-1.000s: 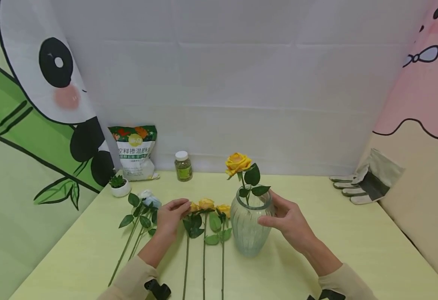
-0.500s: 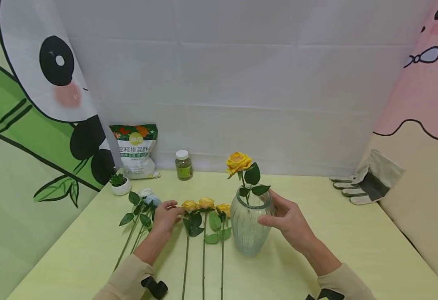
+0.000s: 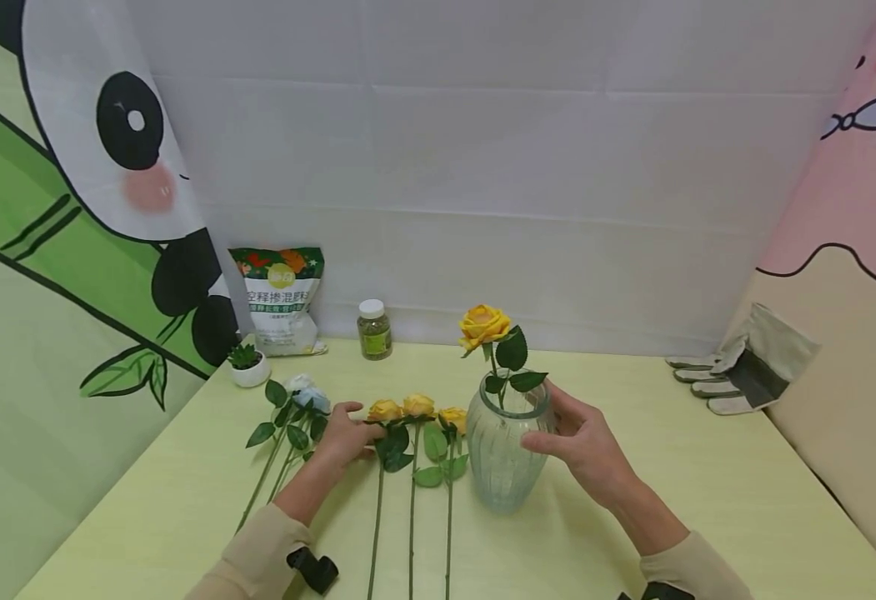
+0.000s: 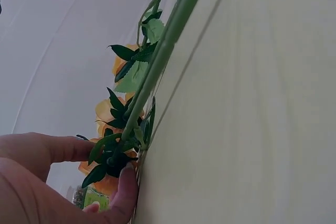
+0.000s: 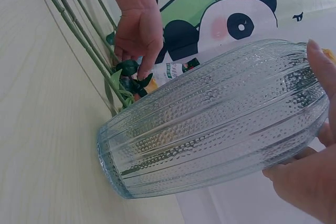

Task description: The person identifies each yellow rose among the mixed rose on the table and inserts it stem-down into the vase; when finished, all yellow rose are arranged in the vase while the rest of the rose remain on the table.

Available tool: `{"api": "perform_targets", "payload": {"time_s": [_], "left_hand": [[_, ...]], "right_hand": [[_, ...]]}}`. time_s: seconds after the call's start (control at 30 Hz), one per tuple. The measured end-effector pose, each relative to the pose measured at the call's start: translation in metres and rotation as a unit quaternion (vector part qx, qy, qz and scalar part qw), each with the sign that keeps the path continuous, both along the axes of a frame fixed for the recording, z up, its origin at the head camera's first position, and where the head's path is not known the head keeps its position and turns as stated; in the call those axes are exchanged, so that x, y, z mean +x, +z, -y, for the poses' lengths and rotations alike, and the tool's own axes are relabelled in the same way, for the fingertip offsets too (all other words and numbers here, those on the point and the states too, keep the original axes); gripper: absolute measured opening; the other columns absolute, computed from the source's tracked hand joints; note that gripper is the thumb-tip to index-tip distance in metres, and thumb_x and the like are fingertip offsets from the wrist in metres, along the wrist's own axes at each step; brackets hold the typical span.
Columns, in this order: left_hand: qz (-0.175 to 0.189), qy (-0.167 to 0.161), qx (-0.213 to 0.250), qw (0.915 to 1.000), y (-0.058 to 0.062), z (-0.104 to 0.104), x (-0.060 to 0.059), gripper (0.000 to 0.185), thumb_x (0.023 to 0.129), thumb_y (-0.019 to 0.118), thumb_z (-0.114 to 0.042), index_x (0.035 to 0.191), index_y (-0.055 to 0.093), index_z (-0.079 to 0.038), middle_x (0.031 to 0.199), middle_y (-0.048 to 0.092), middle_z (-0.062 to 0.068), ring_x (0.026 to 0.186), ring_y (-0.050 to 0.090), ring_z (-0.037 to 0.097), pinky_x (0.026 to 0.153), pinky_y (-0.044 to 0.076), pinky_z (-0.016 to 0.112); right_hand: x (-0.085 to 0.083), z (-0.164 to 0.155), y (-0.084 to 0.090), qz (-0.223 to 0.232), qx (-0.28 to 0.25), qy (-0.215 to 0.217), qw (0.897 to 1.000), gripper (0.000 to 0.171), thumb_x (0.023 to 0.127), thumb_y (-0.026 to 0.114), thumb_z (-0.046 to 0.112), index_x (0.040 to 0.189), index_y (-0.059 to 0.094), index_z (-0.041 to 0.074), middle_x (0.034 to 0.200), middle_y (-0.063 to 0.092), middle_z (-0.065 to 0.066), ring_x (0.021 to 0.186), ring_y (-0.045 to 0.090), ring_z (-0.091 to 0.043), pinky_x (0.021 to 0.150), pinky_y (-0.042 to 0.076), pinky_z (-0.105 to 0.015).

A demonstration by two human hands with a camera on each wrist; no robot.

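Note:
My left hand [image 3: 345,439] is at the leftmost of three yellow roses lying in a row on the table. In the left wrist view, thumb and finger pinch that yellow rose [image 4: 107,183] just below its bloom. Beside it lie the middle rose [image 3: 418,405] and the right rose [image 3: 453,419], stems toward me. My right hand [image 3: 588,450] grips the ribbed clear glass vase [image 3: 505,467] near its rim, thumb in front and fingers behind. One yellow rose [image 3: 484,325] stands upright in the vase, its bloom and leaves above the rim.
Pale blue and white roses [image 3: 310,396] lie left of my left hand. Along the back stand a small potted succulent [image 3: 250,368], a fertilizer bag [image 3: 282,312] and a white-lidded jar [image 3: 374,332]. A work glove [image 3: 753,367] lies at the right edge.
My left hand draws back slightly from the leftmost yellow rose, then comes in lower, at the base of its bloom. The right hand and vase stay put; the head view shifts slightly.

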State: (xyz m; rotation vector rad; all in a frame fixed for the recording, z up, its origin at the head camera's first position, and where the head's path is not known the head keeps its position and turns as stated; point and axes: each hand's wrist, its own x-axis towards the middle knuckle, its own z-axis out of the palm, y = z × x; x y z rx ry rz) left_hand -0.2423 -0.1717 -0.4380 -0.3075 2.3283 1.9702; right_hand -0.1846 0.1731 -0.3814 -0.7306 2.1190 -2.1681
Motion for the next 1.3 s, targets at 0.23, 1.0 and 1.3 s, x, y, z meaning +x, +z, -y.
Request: {"api": "perform_targets", "payload": {"time_s": [0.23, 1.0, 1.3], "left_hand": [[-0.005, -0.004, -0.033, 0.9994, -0.001, 0.004, -0.002, 0.077, 0.088, 0.072, -0.004, 0.147, 0.023, 0.01, 0.096, 0.066, 0.026, 0.071, 0.07, 0.025, 0.066, 0.061, 0.038], [0.033, 0.029, 0.241, 0.9695, -0.009, 0.024, -0.009, 0.075, 0.096, 0.063, 0.004, 0.154, 0.018, 0.011, 0.097, 0.069, 0.007, 0.083, 0.069, 0.012, 0.081, 0.059, 0.028], [0.052, -0.012, 0.437, 0.8981, 0.016, 0.026, -0.005, 0.027, 0.104, 0.044, 0.006, 0.125, 0.061, 0.001, 0.094, 0.073, 0.007, 0.09, 0.07, 0.014, 0.095, 0.052, 0.023]], "right_hand": [[0.001, 0.0, 0.001, 0.005, -0.003, 0.002, 1.0, 0.085, 0.085, 0.078, 0.003, 0.156, 0.03, 0.003, 0.157, 0.036, -0.013, 0.141, 0.037, -0.032, 0.104, 0.046, -0.031], [0.001, 0.0, 0.0, 0.0, -0.002, 0.009, 1.0, 0.085, 0.086, 0.077, 0.003, 0.157, 0.029, 0.004, 0.158, 0.035, -0.012, 0.142, 0.037, -0.033, 0.104, 0.047, -0.032], [-0.001, -0.001, -0.001, -0.004, 0.005, -0.004, 1.0, 0.084, 0.086, 0.077, 0.002, 0.156, 0.032, 0.005, 0.156, 0.038, -0.012, 0.14, 0.039, -0.032, 0.102, 0.048, -0.027]]}}
